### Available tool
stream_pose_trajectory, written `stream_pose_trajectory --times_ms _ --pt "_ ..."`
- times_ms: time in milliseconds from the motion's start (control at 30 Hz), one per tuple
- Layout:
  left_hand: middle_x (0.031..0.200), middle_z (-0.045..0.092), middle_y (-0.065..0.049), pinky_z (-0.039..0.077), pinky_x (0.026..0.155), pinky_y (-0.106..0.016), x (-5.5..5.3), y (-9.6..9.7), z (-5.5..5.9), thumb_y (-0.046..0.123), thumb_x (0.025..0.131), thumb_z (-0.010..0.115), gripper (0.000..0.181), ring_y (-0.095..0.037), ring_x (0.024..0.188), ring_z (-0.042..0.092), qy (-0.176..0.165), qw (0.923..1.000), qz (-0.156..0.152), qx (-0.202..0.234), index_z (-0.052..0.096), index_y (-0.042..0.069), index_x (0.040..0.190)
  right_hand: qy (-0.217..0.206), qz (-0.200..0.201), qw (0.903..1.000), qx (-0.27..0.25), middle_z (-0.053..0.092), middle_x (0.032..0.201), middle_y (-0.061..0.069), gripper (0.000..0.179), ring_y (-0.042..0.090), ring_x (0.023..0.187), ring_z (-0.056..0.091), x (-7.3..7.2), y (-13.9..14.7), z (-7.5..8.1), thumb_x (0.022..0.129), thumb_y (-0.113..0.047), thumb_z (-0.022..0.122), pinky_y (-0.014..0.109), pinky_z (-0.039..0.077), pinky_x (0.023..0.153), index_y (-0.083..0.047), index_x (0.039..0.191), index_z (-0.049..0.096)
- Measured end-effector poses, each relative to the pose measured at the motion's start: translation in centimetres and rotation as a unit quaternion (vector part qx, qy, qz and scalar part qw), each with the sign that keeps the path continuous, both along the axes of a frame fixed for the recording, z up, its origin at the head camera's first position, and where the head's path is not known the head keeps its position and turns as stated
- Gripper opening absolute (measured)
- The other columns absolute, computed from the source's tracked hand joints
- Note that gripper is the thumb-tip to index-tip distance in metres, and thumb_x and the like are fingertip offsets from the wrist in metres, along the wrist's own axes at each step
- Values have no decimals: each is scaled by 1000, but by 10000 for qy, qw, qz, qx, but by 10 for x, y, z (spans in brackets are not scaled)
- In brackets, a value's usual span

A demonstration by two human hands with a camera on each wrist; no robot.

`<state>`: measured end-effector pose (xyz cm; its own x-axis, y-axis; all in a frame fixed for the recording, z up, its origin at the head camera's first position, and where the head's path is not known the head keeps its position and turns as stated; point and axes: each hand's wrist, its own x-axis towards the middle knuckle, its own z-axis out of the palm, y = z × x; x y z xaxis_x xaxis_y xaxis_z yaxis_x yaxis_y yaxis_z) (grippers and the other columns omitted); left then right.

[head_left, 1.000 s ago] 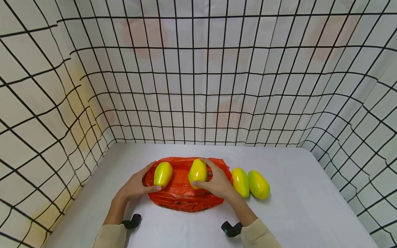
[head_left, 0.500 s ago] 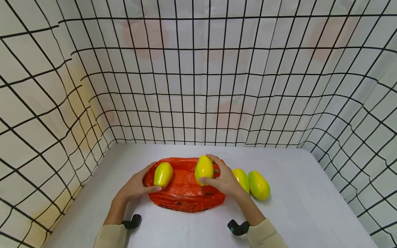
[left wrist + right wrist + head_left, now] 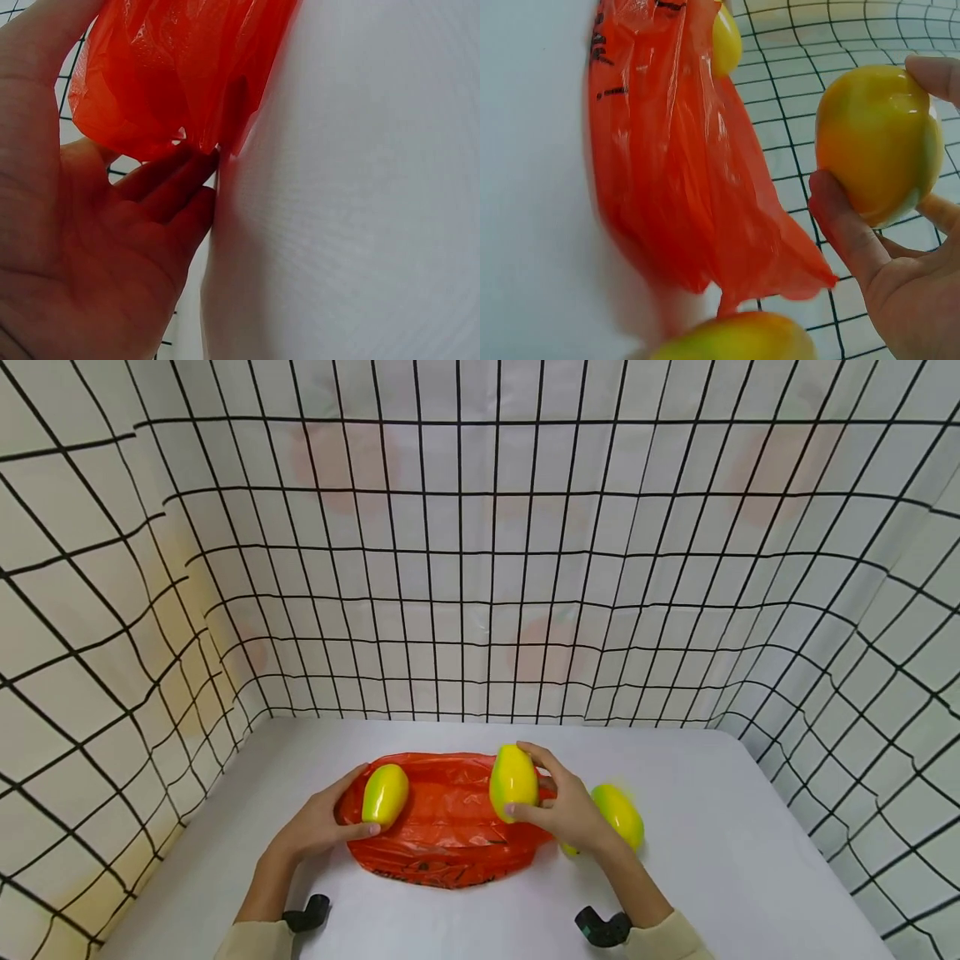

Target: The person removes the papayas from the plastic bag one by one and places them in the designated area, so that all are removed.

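Observation:
My right hand [image 3: 566,810] holds a yellow-green mango [image 3: 513,785] between thumb and fingers, over the right end of a red plastic bag [image 3: 450,827]. In the right wrist view this mango [image 3: 877,150] is raised beside the bag [image 3: 660,172]. Another mango [image 3: 386,797] lies at the bag's left end. There my left hand [image 3: 322,818] is spread wide, its thumb at that mango's lower end and its fingers along the bag's edge. From the left wrist, the palm [image 3: 112,232] faces the bag [image 3: 172,75], with fairly straight fingertips touching its underside; the index fingertip is hidden.
Two more mangoes lie right of the bag; one [image 3: 618,817] shows well, the other [image 3: 570,850] is mostly hidden by my right hand. Black grid lines cover the white walls [image 3: 480,568] around the white table [image 3: 720,860]. Both wrists carry small black cameras.
My right hand has moved to the right with its mango, from over the bag's middle to its right end, now covering more of the mangoes there. The left hand has kept its place on the bag.

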<state>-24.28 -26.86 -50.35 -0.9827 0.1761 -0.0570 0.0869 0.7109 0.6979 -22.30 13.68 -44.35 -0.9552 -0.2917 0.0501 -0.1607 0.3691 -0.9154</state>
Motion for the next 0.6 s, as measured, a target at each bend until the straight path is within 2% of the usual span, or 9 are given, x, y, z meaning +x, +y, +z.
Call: stream_pose_trajectory --times_ms 67,200,367,600 --pt "162 42 -16 54 102 -60 3 -2 -2 64 69 84 115 -43 144 42 -9 10000 18 -8 31 25 163 -81 4 9999 -70 41 157 3 88 28 122 65 3 5 0 81 -30 88 38 62 93 -45 152 38" --pt "163 41 -16 53 104 -60 0 -1 0 64 70 84 114 -43 147 40 11 10000 -7 -33 31 24 163 -39 -36 10000 -65 39 158 6 87 28 115 65 4 21 5 83 -29 87 37 62 91 -43 154 37" --pt "162 41 -15 53 104 -60 1 -2 -1 62 70 84 114 -42 147 40 -20 10000 9 -41 31 24 163 147 -92 9998 134 39 157 9 86 30 117 64 4 36 4 85 -32 84 38 62 91 -40 155 36" --pt "163 41 -14 54 103 -59 4 -3 -3 63 69 85 114 -42 147 40 -33 10000 12 -21 30 28 163 181 -89 9998 95 38 158 12 85 35 122 61 5 51 2 86 -31 84 38 62 90 -38 156 36"
